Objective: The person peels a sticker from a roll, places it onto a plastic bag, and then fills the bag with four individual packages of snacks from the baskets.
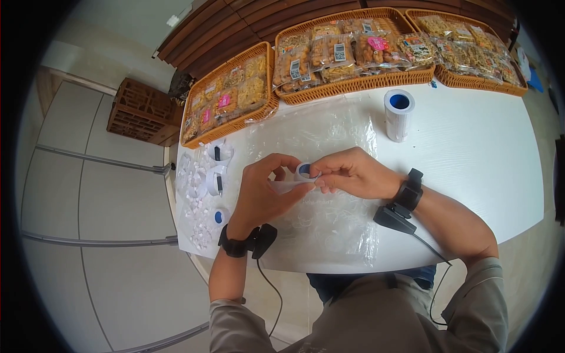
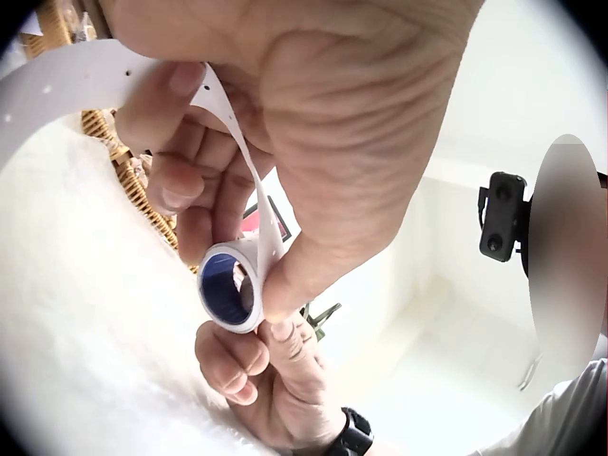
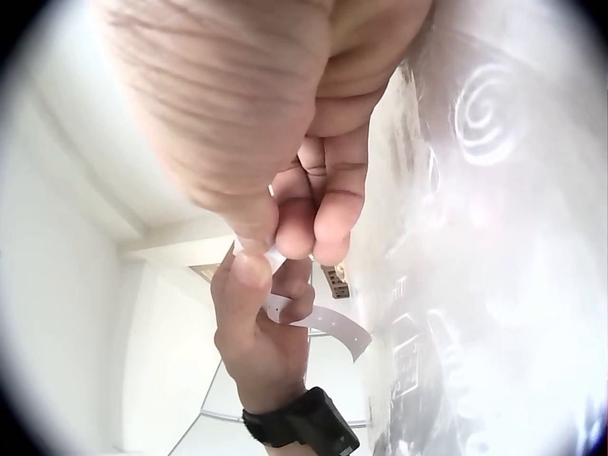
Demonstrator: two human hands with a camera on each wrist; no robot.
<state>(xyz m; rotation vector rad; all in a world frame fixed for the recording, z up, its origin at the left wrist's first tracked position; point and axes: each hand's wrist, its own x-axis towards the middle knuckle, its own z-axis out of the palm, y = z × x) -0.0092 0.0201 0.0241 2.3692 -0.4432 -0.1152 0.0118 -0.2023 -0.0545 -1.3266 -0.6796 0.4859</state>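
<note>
Above the table, both hands hold a small roll of white paper strip [image 2: 228,290] with a blue core. My left hand [image 1: 259,185] has its thumb on the side of the roll, with the fingers curled opposite. A loose length of the strip [image 2: 66,81], marked with small spaced holes, runs off the roll and through the left fingers. From the other side, my right hand [image 1: 359,173] pinches the roll's edge between thumb and fingers. Underneath lies a clear plastic sheet or bag [image 1: 329,235] with faint printing. In the right wrist view the right hand hides most of the roll.
A larger white roll [image 1: 398,123] with a blue core stands upright behind the right hand. Wicker baskets [image 1: 353,81] of packaged snacks line the back. Curled paper strips and scraps [image 1: 197,182] and a small blue-cored roll [image 1: 219,216] lie at the left edge.
</note>
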